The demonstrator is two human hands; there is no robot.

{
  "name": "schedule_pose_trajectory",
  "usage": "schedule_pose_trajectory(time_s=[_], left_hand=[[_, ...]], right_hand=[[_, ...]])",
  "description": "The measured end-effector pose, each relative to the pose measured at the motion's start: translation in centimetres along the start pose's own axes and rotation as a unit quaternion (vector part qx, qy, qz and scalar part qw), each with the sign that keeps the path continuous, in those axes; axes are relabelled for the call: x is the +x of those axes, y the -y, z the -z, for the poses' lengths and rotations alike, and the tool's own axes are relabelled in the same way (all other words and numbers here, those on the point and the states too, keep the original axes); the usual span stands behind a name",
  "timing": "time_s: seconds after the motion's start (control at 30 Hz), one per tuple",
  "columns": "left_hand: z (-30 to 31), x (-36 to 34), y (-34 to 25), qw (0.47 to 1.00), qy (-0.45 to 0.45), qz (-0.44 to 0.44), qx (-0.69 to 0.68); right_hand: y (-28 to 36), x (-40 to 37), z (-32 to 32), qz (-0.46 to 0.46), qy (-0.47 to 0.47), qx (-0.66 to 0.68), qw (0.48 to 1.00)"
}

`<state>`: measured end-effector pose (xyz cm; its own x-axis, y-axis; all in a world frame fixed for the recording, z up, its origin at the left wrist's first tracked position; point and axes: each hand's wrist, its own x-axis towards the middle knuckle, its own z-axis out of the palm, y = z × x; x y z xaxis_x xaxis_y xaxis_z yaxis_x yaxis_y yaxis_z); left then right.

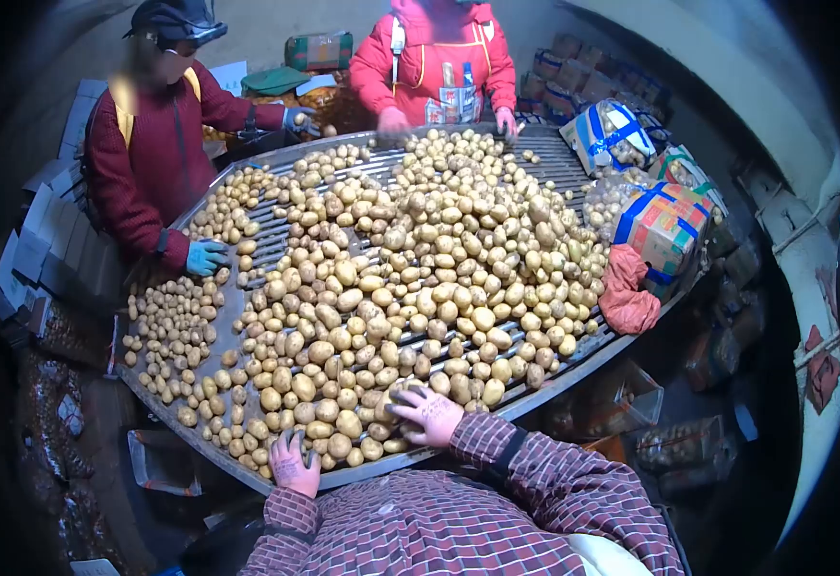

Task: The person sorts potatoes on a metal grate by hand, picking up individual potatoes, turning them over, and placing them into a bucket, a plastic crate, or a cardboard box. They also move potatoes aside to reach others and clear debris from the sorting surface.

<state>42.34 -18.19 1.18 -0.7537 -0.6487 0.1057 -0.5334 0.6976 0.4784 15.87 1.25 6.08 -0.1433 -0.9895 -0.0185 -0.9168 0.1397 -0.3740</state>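
Many potatoes (420,250) cover a slatted metal table (573,365). My left hand (294,465), in a pink glove with dark fingertips, rests at the near edge with its fingers spread against the potatoes there. Farther right, my right hand (427,415), gloved the same way, lies over potatoes near the edge, palm down, its fingers apart and pointing left. Neither hand is closed round a potato. Smaller potatoes (165,326) lie in a group on the table's left side.
Across the table stand a co-worker in dark red (151,154) with blue gloves and another in a red coat (434,67). Taped boxes (664,226) and a red cloth (626,288) sit at the right edge. An open crate (165,463) stands below left.
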Motion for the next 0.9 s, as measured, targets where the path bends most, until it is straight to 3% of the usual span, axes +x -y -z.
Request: schedule_pose_trajectory(time_s=[0.07, 0.17, 0.27, 0.37, 0.4, 0.57, 0.63, 0.67, 0.7, 0.77, 0.9], left_hand=[[-0.3, 0.0, 0.0, 1.000, -0.024, 0.010, 0.000], [-0.6, 0.2, -0.8, 0.998, -0.050, 0.033, -0.001], [-1.5, 0.5, -1.0, 0.995, -0.071, 0.065, 0.021], [-1.4, 0.7, -1.5, 0.993, -0.069, 0.089, 0.026], [-1.4, 0.7, -1.6, 0.993, -0.069, 0.094, 0.030], [-1.6, 0.8, -1.6, 0.991, -0.061, 0.108, 0.039], [-1.7, 1.0, -2.3, 0.990, -0.061, 0.117, 0.050], [-1.8, 0.8, -2.3, 0.989, -0.069, 0.122, 0.053], [-1.7, 0.8, -2.3, 0.987, -0.078, 0.125, 0.057], [-1.7, 1.4, -2.4, 0.989, -0.066, 0.124, 0.039], [-2.2, 1.4, -2.8, 0.983, -0.076, 0.161, 0.045]], right_hand=[[-1.7, -0.2, 0.1, 0.006, -0.024, 0.085, 0.996], [-5.9, -0.1, 3.6, -0.120, 0.040, 0.111, 0.986], [-12.1, 0.9, 8.5, -0.256, -0.027, 0.008, 0.966], [-17.2, 1.6, 9.8, -0.411, -0.086, -0.069, 0.905], [-17.8, 2.5, 10.4, -0.439, -0.021, 0.000, 0.898], [-17.5, 7.6, 7.6, -0.359, -0.082, 0.075, 0.927], [-15.6, 9.8, 8.0, -0.267, -0.054, 0.057, 0.960], [-13.8, 10.1, 8.4, -0.263, -0.011, 0.059, 0.963], [-12.3, 10.1, 8.6, -0.258, 0.030, 0.062, 0.964], [-10.9, 8.6, 7.2, -0.141, 0.044, 0.047, 0.988], [-9.4, 3.4, 3.7, -0.024, 0.017, 0.029, 0.999]])
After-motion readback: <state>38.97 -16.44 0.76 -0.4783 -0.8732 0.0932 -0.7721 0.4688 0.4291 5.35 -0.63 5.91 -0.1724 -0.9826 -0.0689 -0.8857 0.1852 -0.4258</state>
